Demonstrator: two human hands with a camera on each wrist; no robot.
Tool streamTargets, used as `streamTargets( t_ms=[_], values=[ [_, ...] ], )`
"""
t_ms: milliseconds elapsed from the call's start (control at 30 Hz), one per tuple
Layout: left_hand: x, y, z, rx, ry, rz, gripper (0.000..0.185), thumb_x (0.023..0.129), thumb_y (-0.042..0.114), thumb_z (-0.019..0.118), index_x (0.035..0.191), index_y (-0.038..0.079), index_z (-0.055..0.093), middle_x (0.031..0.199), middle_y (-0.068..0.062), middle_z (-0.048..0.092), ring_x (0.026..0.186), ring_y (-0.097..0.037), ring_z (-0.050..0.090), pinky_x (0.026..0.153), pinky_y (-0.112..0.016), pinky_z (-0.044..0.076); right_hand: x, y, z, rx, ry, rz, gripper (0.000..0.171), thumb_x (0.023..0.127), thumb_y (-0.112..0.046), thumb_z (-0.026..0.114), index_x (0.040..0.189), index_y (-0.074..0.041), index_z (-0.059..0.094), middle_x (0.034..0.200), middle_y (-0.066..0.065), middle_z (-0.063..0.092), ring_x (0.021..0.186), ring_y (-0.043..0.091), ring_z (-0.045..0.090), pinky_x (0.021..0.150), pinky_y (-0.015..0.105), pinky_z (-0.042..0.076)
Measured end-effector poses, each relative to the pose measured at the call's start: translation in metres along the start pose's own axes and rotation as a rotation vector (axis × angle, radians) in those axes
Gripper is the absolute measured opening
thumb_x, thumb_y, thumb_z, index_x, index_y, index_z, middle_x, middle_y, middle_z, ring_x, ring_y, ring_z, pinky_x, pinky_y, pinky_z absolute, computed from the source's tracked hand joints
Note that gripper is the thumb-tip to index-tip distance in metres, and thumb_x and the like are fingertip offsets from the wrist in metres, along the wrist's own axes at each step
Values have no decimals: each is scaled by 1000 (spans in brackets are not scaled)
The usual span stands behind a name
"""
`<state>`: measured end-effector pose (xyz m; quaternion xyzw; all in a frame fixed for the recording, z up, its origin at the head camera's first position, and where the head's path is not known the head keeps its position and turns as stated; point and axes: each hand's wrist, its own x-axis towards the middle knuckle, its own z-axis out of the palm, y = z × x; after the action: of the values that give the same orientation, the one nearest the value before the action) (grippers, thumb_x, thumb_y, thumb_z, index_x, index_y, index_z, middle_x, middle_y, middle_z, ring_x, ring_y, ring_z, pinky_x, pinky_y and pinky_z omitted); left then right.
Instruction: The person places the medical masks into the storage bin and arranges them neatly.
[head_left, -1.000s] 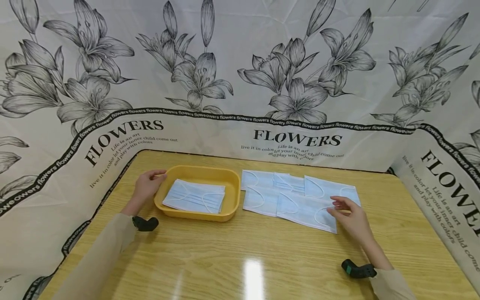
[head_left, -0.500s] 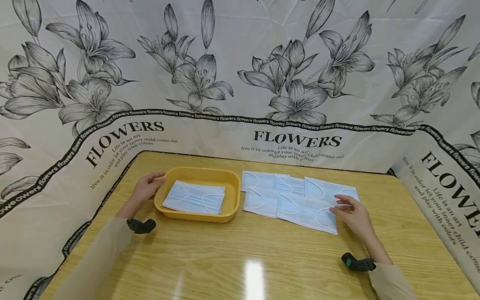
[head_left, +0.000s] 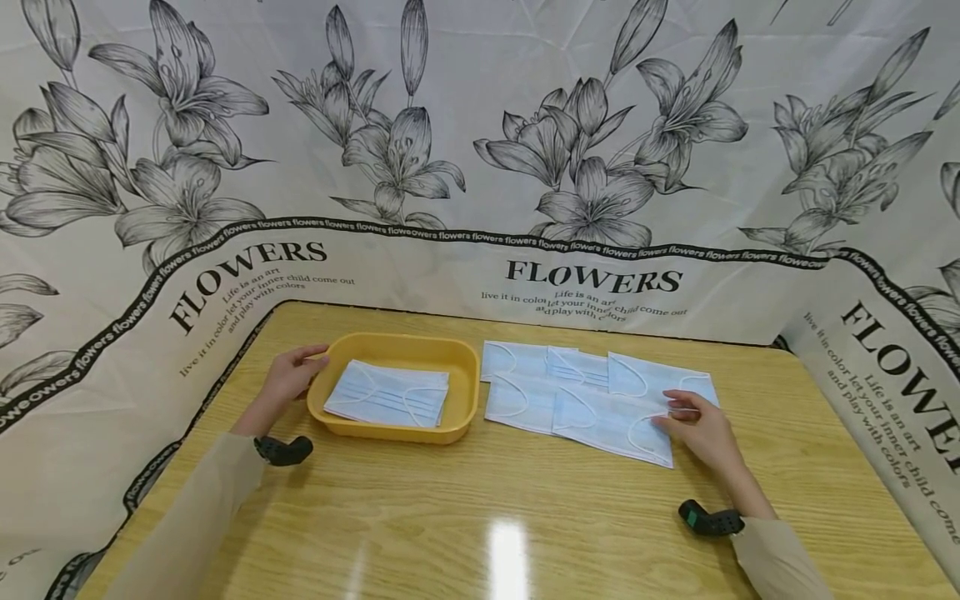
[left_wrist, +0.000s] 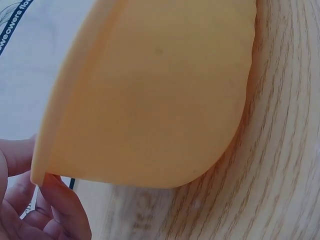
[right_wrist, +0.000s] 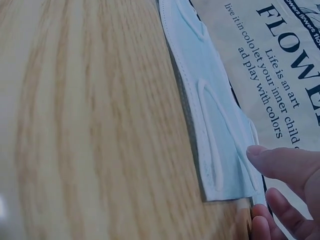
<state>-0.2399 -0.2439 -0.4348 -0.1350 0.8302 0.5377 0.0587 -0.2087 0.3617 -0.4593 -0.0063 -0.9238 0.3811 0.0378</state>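
Masks lie on wooden table, floral backdrop.

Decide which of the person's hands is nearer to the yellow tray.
Left. The left hand holds the yellow tray by its left rim, fingers on the edge. The right hand rests far off on the nearest face mask spread on the table.

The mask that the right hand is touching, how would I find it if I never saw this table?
Look at the wooden table, right of the yellow tray, where blue masks overlap. It is the nearest mask, lying on top, with the right hand on its right end.
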Motion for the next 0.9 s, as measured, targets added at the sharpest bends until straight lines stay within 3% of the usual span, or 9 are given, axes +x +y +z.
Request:
streamTargets(
  t_ms=[133,367,633,800,900],
  values=[
    [-1,2,0,-9,6,-6,50,100,29,51,144,6,44,121,-19,58,70,2,59,62,-19,53,2,-2,0,-19,-32,12,57,86,-29,73,130,1,55,122,26,59,83,-11,48,70,8,41],
    [-1,1,-1,-71,-16,-7,51,100,28,52,144,5,43,115,-12,62,73,4,61,65,-20,54,4,-3,1,-103,-72,-3,55,85,-30,74,127,2,57,116,24,62,95,21,56,70,15,43],
    [-4,4,1,-73,4,-18,51,99,29,52,144,7,44,124,-17,58,71,3,61,63,-19,53,3,-2,1,-135,-60,-20,49,84,-26,75,122,1,62,98,14,60,79,6,49,67,17,42],
    [-4,4,1,-69,17,-22,50,99,28,52,144,7,44,129,-22,55,70,3,60,61,-18,52,1,-3,-1,-153,-68,-47,39,86,-22,73,116,2,66,86,9,60,73,8,49,63,20,41],
    [-5,4,1,-64,19,-24,50,100,28,52,144,7,44,131,-23,54,70,3,60,60,-19,51,0,-2,-2,-173,-74,-50,34,90,-21,68,115,2,67,88,11,62,74,11,50,62,22,41]
  ],
)
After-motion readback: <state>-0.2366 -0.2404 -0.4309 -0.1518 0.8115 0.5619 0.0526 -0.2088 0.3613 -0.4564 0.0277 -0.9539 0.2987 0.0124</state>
